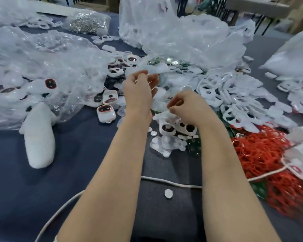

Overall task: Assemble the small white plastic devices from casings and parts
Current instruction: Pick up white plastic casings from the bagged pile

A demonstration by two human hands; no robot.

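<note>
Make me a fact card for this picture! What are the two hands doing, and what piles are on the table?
Left hand: raised, pinching a clear plastic strip
Right hand: lower, fingers curled, pinching a small pale piece too blurred to name
Finished devices: white with dark faces, left of the hands
White casings: heap on the right
Red cords: tangle, near right
Clear bags: crumpled, on the left and behind
Table: dark blue top
</note>
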